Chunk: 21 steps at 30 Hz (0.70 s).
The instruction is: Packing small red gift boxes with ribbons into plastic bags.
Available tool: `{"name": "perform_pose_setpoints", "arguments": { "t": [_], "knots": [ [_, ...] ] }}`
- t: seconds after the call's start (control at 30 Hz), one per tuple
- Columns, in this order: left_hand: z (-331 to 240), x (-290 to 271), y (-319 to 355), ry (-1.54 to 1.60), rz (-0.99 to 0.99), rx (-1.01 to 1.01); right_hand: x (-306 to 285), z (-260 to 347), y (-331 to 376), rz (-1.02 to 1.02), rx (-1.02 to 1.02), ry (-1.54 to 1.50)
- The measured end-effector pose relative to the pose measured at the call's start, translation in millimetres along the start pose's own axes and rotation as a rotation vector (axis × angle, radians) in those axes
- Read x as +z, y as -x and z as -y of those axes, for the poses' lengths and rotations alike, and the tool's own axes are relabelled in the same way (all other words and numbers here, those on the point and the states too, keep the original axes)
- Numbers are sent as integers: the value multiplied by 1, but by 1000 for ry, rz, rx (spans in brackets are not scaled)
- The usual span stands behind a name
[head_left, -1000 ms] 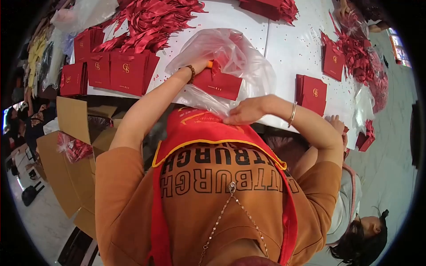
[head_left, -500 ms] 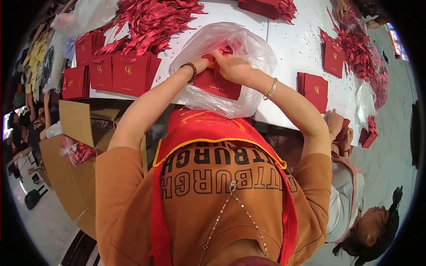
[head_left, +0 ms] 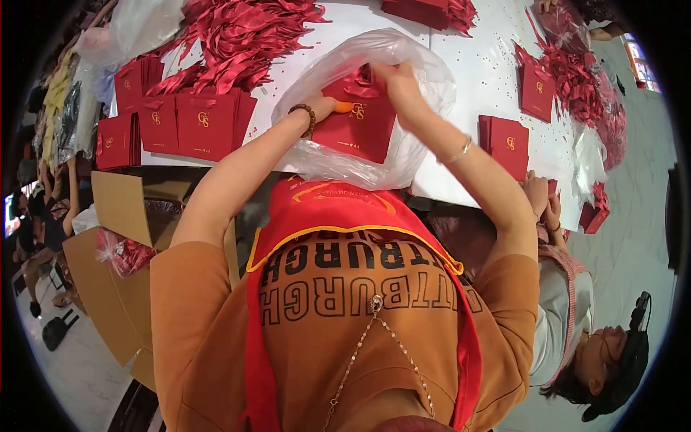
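Resting, in the head view, the left hand [head_left: 324, 106] against a red paper gift bag [head_left: 366, 138] with a gold emblem, laying an orange finger cover [head_left: 345, 106] across the front near the top edge, probably to steady it with the printed face up. Cannot tell how firmly the left grip closes, with most of the fingers hidden. Holding the right hand [head_left: 399, 83] half-curled at the far side, just beside the red ribbon handles [head_left: 362, 88], perhaps to hold these clear of the film; cannot tell whether pinching ribbon, plastic or nothing. Has the gift bag lying in the wide-open mouth of a clear plastic bag [head_left: 432, 90], with film bunched below it and standing up behind the right hand. Has this opening at the near edge of the white table [head_left: 471, 79], presumably for easy reach by both arms. Showing to the left, near a heap of red ribbons [head_left: 241, 50], a close-packed row of red gift bags [head_left: 209, 124], seemingly grouped to stay orderly, and to the right a smaller stack of gift bags [head_left: 507, 147], near a co-worker's hands [head_left: 536, 193]. Showing below the row an open cardboard box [head_left: 119, 205], with flaps spread, likely for access, and a plastic-wrapped red bundle [head_left: 126, 252] at its opening.
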<state>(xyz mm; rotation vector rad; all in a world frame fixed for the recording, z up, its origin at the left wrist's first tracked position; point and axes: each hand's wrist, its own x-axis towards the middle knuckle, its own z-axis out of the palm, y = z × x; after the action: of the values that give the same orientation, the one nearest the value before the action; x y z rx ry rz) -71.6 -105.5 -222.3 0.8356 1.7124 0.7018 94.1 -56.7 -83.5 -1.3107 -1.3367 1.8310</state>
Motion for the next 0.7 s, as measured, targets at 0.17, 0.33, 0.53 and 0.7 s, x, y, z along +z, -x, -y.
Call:
{"name": "perform_pose_setpoints", "arguments": {
  "t": [0.17, 0.33, 0.53, 0.7],
  "knots": [
    [-60, -5, 42, 55, 96, -193, -4, -63, 41, -173, -167, 374],
    [-103, -2, 73, 104, 266, -311, -16, -83, 27, -23, 59, -39],
    [-69, -10, 29, 95, 471, -298, -4, -100, 9, -213, -16, 114],
    [-67, -3, 30, -23, 373, -239, -15, -84, 3, -115, 142, 493]
  ]
}}
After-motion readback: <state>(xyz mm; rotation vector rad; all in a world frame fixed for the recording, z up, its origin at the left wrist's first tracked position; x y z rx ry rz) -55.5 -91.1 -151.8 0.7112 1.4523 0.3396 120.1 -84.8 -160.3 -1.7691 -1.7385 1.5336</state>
